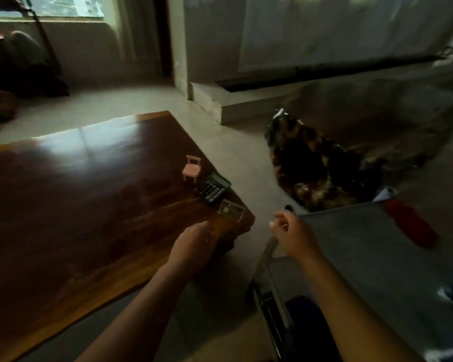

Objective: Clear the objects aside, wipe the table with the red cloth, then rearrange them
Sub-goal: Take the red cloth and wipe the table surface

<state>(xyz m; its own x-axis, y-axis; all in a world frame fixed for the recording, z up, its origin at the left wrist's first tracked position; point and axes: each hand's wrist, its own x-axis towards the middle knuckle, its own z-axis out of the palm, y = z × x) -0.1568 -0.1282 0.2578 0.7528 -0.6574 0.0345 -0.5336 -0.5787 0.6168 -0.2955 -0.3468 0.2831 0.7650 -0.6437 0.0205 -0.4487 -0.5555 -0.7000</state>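
Note:
A dark polished wooden table [76, 194] fills the left. Near its right corner stand a small pink toy chair [191, 168], a black calculator [213, 188] and a clear card case [232, 210] in a row. My left hand [194, 241] hovers over the table's near right corner, just short of the card case, fingers curled and holding nothing I can see. My right hand [293, 232] is off the table, above the floor by a grey surface [364, 257], fingers loosely bent with nothing in them. The red cloth [411, 223] lies on that grey surface, to the right.
A dark patterned bag or bundle [317, 163] sits on the floor right of the table. A low stone step [236, 105] and a pale curtain lie beyond. Dark bundles rest at far left under the window. A metal frame edges the grey surface.

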